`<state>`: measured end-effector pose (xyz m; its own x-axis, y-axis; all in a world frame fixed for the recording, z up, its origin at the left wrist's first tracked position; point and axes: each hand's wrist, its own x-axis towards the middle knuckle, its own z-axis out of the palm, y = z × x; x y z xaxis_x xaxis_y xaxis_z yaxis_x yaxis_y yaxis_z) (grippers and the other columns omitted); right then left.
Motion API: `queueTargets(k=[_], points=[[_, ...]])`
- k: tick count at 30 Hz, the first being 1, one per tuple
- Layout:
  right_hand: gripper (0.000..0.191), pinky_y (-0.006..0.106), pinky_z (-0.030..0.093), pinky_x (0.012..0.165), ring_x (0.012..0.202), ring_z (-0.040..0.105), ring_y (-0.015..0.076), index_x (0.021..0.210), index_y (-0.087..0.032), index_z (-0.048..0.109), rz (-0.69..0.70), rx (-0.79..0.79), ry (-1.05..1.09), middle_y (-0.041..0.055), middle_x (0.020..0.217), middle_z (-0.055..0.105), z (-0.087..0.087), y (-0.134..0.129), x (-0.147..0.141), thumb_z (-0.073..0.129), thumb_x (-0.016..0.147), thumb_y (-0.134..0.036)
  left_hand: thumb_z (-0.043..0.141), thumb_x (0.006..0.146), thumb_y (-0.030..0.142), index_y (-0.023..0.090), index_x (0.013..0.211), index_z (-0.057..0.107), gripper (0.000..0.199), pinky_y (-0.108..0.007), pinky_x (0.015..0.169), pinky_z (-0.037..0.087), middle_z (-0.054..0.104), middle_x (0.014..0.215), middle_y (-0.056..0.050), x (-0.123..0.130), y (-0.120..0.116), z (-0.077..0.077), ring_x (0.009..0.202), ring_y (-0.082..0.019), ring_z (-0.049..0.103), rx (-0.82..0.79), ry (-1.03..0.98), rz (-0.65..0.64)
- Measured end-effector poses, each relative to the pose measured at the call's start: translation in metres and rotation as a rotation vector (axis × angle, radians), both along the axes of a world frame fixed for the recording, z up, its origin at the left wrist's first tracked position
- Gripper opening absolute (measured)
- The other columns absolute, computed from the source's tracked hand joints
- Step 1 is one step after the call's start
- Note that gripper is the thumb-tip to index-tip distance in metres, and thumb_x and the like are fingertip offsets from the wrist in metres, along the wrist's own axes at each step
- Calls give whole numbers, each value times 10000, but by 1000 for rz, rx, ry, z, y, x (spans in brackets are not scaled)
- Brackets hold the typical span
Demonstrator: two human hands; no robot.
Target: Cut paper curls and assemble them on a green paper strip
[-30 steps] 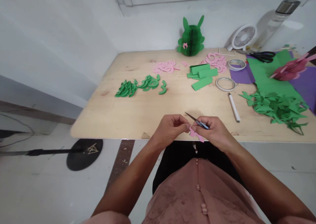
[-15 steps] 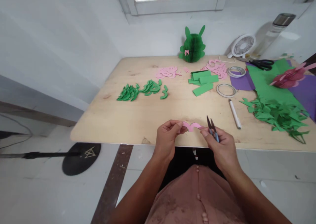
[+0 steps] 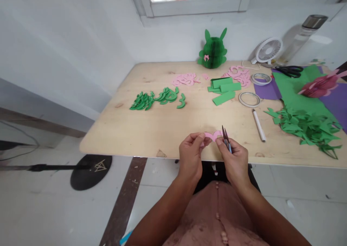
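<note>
A wavy pink paper cutout (image 3: 212, 136) is stretched between my two hands, just over the table's front edge. My left hand (image 3: 192, 150) pinches its left end between thumb and fingers. Small scissors (image 3: 226, 139) with blue handles rest in my right hand (image 3: 234, 157), blades pointing up and slightly apart, while the thumb and fingers of that hand also touch the cutout's right part. The fingers hide both ends of the cutout in part, and most of the scissors' handles.
Green curved paper pieces (image 3: 142, 100) and pink cutouts (image 3: 185, 79) lie farther back. Green strips (image 3: 223, 89), tape rolls (image 3: 249, 99), a white marker (image 3: 258, 125) and green scraps (image 3: 309, 126) are to the right. A green paper figure (image 3: 213, 52), fan (image 3: 269, 50) and bottle (image 3: 303, 36) stand by the wall.
My left hand has shifted right and my right hand left, so they are closer together. The scissors have moved left with the right hand, and its grip sits farther along the pink cutout.
</note>
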<state>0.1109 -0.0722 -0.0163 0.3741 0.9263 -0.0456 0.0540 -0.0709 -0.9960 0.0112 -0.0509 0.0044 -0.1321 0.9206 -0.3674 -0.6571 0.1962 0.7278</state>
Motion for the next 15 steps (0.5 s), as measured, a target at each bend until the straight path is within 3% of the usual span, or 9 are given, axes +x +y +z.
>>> queueTargets(k=[6, 15], points=[[223, 233, 309, 480, 503, 366, 96, 744, -177, 669, -21, -26, 48, -34, 590, 498, 0, 2, -1, 662, 755, -399, 725, 637, 175, 138, 657, 614, 119, -244, 746, 491, 633, 620, 22, 2, -2, -1, 613, -79, 604, -21, -2, 2], [258, 219, 205, 424, 463, 288, 72, 733, -147, 662, -35, -33, 57, -46, 550, 458, -2, 4, 1, 675, 721, -404, 727, 651, 232, 130, 743, 670, 149, -272, 716, 520, 667, 684, -11, -9, 1, -1, 632, -107, 622, -6, 41, -91]])
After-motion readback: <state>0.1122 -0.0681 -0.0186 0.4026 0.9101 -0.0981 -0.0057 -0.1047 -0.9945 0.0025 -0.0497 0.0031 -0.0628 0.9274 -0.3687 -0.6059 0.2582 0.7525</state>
